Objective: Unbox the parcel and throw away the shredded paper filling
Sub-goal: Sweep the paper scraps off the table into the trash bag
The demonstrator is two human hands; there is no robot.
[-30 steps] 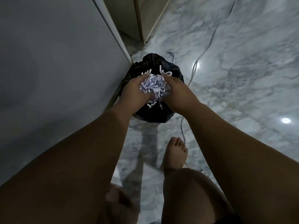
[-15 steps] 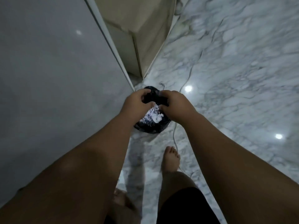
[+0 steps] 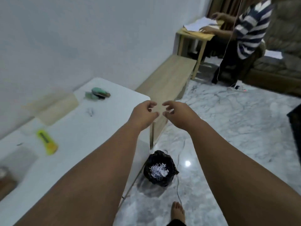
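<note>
Now both hands, left hand (image 3: 143,114), right hand (image 3: 176,113), loosely open, fingers curled, holding nothing

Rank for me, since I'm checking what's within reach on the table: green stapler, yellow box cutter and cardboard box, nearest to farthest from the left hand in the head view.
From the left hand:
1. Green stapler, back of the table.
2. Cardboard box, by the wall.
3. Yellow box cutter, near left.

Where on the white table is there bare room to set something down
The widest free patch on the white table lies between the yellow cutter and the left hand. The far edge is crowded by the cardboard box and green object; the near left corner looks occupied too.
</note>
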